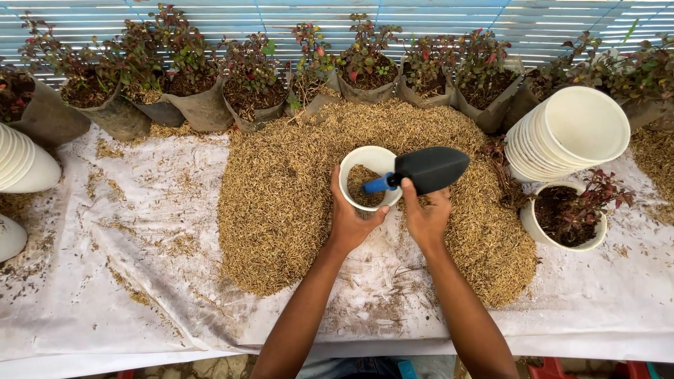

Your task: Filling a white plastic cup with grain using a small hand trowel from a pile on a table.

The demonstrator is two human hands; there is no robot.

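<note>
both bare forearms reach forward from the bottom edge, converging toward the middle. the left hand (349, 221) is cupped, thumb spread wide. the right hand (426, 214) is clenched, knuckles up.

Bright even daylight, soft faint shadows; slatted blind (337, 21) glares behind; sharp focus, slight wide-angle bowing at edges.
</note>
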